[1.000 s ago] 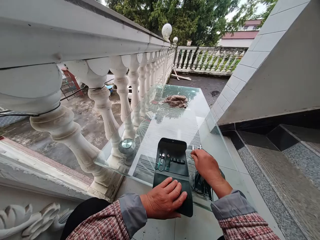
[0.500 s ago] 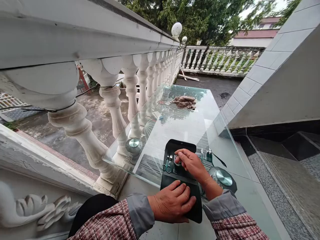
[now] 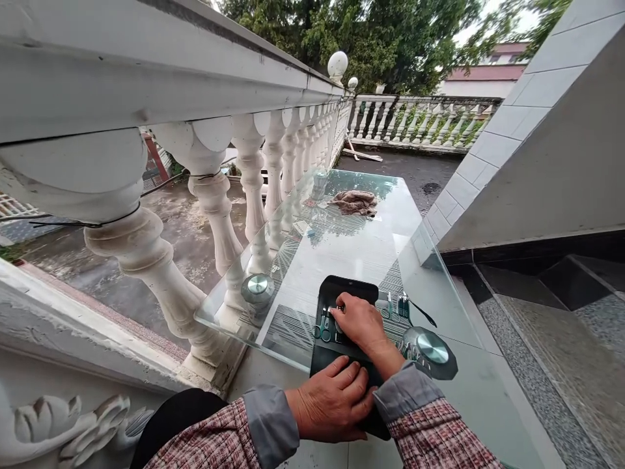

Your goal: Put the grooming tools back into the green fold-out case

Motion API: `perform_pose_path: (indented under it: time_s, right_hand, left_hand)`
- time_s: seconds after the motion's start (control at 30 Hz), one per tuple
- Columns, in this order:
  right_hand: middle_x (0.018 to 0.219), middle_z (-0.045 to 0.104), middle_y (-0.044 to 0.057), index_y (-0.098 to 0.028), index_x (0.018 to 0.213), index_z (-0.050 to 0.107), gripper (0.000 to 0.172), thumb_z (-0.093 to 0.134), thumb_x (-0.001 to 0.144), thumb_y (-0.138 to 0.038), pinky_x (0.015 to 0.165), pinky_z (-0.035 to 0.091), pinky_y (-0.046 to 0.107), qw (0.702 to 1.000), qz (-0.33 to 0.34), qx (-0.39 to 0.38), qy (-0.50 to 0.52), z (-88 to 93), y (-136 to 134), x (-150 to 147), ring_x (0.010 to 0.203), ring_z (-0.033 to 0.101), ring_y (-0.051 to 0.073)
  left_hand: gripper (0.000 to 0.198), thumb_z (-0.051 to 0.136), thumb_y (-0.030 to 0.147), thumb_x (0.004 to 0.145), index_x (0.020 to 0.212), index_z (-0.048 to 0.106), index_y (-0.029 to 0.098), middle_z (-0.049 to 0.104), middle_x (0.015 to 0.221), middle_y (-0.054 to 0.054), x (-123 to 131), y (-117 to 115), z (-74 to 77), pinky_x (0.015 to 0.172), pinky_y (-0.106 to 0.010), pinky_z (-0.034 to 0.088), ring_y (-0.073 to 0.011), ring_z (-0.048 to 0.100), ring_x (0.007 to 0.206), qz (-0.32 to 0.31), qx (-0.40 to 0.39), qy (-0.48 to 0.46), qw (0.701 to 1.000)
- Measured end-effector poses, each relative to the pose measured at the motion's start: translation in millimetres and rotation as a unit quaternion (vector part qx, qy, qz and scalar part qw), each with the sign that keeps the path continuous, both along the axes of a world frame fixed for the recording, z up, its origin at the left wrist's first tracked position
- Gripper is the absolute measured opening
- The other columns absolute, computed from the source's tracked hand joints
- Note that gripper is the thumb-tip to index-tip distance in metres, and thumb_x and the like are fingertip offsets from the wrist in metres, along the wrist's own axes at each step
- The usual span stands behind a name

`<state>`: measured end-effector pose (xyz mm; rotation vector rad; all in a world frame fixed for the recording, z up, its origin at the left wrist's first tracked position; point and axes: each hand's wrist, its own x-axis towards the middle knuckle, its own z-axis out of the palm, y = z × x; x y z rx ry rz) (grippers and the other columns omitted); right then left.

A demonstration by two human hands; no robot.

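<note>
A black open tool case (image 3: 347,288) lies on a glass table (image 3: 351,241) right in front of me. My left hand (image 3: 332,404) rests flat on the case's near flap, fingers stretched out. My right hand (image 3: 356,320) is over the case's middle, fingers pinched on a small metal tool I cannot name, beside green-handled scissors (image 3: 322,329) held in the case's loops. Loose small metal tools (image 3: 398,306) lie on the glass just right of the case.
A white stone balustrade (image 3: 215,195) runs along the table's left side. Round metal table fittings sit at the near left (image 3: 257,284) and near right (image 3: 432,347) corners. A crumpled brown cloth (image 3: 355,202) lies at the far end. Tiled steps (image 3: 541,306) rise on the right.
My right hand moved left from the loose tools beside the case onto the case's middle and pinched on a small tool there. My left hand stayed on the flap.
</note>
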<state>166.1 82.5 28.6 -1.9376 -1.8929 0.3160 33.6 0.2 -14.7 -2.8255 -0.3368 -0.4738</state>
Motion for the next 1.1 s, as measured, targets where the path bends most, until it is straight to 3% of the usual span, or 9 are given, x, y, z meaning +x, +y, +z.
perform_pose_path:
  time_s: [0.13,0.3,0.43,0.53,0.63,0.8,0.97,1.1]
  right_hand:
    - [0.069,0.063,0.001,-0.021,0.074,0.060,0.006,0.055,0.073,-0.023,0.061,0.035,0.025,0.998,0.000,0.053,0.024,1.7,5,-3,0.065,0.057,0.015]
    - [0.072,0.063,0.001,-0.020,0.082,0.061,0.017,0.050,0.078,-0.033,0.067,0.040,0.025,0.985,-0.017,0.152,0.081,22.8,5,12,0.064,0.055,0.013]
    - [0.072,0.065,0.003,-0.019,0.084,0.062,0.030,0.053,0.075,-0.046,0.065,0.043,0.026,0.941,-0.138,0.248,0.185,33.5,9,55,0.063,0.057,0.015]
    - [0.073,0.066,0.003,-0.019,0.088,0.062,0.033,0.051,0.073,-0.046,0.064,0.041,0.026,0.956,-0.214,0.154,0.125,23.5,17,88,0.067,0.059,0.016]
    - [0.069,0.065,0.003,-0.021,0.081,0.064,0.027,0.054,0.070,-0.043,0.059,0.037,0.027,0.967,-0.219,0.095,0.084,5.2,26,104,0.064,0.057,0.018]
    - [0.072,0.066,0.004,-0.023,0.075,0.065,0.022,0.054,0.069,-0.041,0.055,0.033,0.028,0.975,-0.215,0.031,0.034,-14.1,36,104,0.061,0.055,0.018]
    - [0.072,0.066,0.007,-0.023,0.076,0.066,0.024,0.052,0.072,-0.042,0.056,0.034,0.029,0.979,-0.206,0.012,-0.004,-19.1,38,106,0.065,0.057,0.021]
    - [0.079,0.065,0.008,-0.020,0.082,0.065,0.025,0.050,0.075,-0.039,0.060,0.037,0.031,0.983,-0.179,0.048,-0.015,-14.1,35,104,0.072,0.057,0.022]
  left_hand:
    - [0.053,0.043,0.052,0.088,0.116,0.049,0.008,0.051,0.121,-0.019,1,0,-0.1,0.100,-0.048,0.034,-0.0305,0.050,0.111,0.001,-0.003,0.004,1.000]
    - [0.058,0.042,0.052,0.088,0.125,0.043,0.006,0.049,0.123,-0.020,-1,-2,4.1,0.100,-0.049,0.034,-0.0310,0.048,0.113,0.003,-0.009,0.008,1.000]
    - [0.059,0.040,0.051,0.089,0.127,0.042,0.005,0.048,0.124,-0.019,-4,-1,6.5,0.101,-0.049,0.033,-0.0311,0.047,0.114,0.000,-0.002,0.002,1.000]
    - [0.059,0.039,0.051,0.090,0.126,0.043,0.005,0.048,0.124,-0.018,-5,-1,6.7,0.101,-0.049,0.033,-0.0311,0.046,0.114,0.003,0.002,0.001,1.000]
    - [0.058,0.038,0.050,0.090,0.126,0.043,0.005,0.048,0.124,-0.019,-6,-1,6.4,0.101,-0.049,0.034,-0.0309,0.046,0.114,0.007,0.004,0.003,1.000]
    - [0.058,0.036,0.051,0.091,0.126,0.043,0.006,0.049,0.123,-0.019,-5,-2,5.8,0.100,-0.049,0.035,-0.0300,0.047,0.114,0.008,0.006,0.007,1.000]
    - [0.056,0.034,0.049,0.092,0.126,0.043,0.007,0.049,0.123,-0.019,-4,-1,4.5,0.100,-0.049,0.035,-0.0291,0.048,0.113,0.007,0.002,0.009,1.000]
    - [0.055,0.034,0.049,0.092,0.126,0.043,0.007,0.049,0.124,-0.019,-5,-1,4.7,0.100,-0.048,0.035,-0.0288,0.047,0.113,0.004,0.003,0.010,1.000]
